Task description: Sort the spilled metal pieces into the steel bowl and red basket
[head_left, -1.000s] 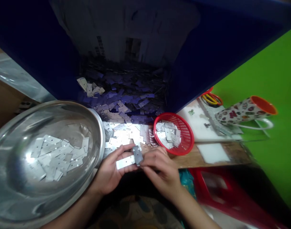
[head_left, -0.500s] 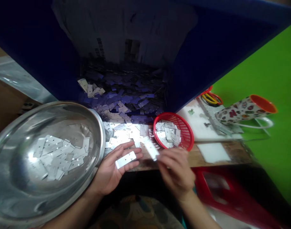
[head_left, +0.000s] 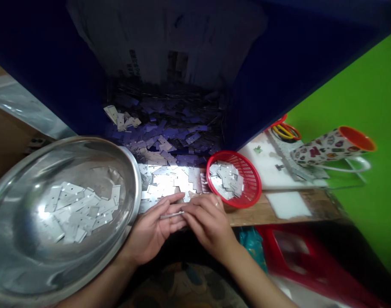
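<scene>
My left hand [head_left: 152, 231] and my right hand [head_left: 206, 222] meet at the table's front edge, both pinching a small flat metal plate [head_left: 172, 215] seen edge-on between the fingertips. A heap of similar metal plates [head_left: 169, 145] lies on the table just behind my hands. To the left, a large steel bowl [head_left: 28, 256] holds several plates [head_left: 76, 209]. A red basket [head_left: 251, 186] with several plates sits just right of my right hand.
A dark blue screen [head_left: 294, 64] and cardboard stand behind the heap. At the right lie a white board [head_left: 266, 164], a patterned mug [head_left: 330, 149] on its side, and coloured rings [head_left: 283, 130]. A red stool [head_left: 298, 256] is below the table.
My right hand, which had drawn away to the right with a second plate, has come back to the left hand. Both hands now pinch the plates together, held edge-on.
</scene>
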Available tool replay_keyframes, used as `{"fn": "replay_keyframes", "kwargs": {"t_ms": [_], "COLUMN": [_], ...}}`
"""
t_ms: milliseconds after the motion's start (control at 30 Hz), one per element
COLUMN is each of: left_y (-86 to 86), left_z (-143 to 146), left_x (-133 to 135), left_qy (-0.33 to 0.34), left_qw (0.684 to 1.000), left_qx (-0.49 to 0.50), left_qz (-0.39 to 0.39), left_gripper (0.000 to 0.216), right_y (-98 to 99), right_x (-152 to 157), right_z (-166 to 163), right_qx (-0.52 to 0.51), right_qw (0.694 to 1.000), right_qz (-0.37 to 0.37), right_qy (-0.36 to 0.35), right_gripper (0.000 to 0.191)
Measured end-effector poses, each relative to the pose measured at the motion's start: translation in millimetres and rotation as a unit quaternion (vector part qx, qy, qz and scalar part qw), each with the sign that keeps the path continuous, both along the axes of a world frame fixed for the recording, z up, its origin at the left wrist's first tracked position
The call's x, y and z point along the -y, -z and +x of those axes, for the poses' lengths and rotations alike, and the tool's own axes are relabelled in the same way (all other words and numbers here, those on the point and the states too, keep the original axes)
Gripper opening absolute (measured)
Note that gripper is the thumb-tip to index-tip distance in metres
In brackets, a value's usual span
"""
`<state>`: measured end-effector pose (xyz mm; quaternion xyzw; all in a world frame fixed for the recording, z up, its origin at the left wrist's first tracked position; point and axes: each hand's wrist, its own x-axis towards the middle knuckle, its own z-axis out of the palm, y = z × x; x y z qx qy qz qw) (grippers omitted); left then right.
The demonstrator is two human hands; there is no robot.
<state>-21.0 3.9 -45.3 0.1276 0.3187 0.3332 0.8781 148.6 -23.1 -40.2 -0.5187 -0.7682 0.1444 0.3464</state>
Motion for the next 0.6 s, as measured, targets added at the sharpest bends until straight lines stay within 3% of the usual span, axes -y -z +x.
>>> {"fn": "replay_keyframes", "kwargs": {"t_ms": [100, 200, 267, 400, 600], "left_y": [1.0, 2.4, 2.6, 0.7, 0.5], "left_z": [1.4, 3.5, 4.1, 3.5, 4.2], "left_x": [-0.6, -0.8, -0.7, -0.7, 1.2], "left_qy": [0.018, 0.046, 0.058, 0.052, 0.042], "left_qw": [0.999, 0.999, 0.998, 0.997, 0.995], "left_qx": [0.022, 0.000, -0.024, -0.054, -0.090], "left_qz": [-0.014, -0.026, -0.028, -0.016, -0.005], "left_gripper": [0.042, 0.056, 0.061, 0.057, 0.043], "right_y": [-0.9, -3.5, -5.4, -7.8, -11.5], "right_x": [-3.7, -6.1, -7.1, -8.1, -8.7], "right_z": [2.1, 5.1, 6.0, 6.2, 7.5], "right_qx": [-0.138, -0.233, -0.272, -0.302, -0.296], "right_qw": [0.982, 0.930, 0.899, 0.871, 0.868], "right_qz": [-0.117, -0.268, -0.325, -0.366, -0.378], "right_qy": [0.057, 0.094, 0.108, 0.128, 0.127], "right_gripper": [0.014, 0.022, 0.028, 0.031, 0.032]}}
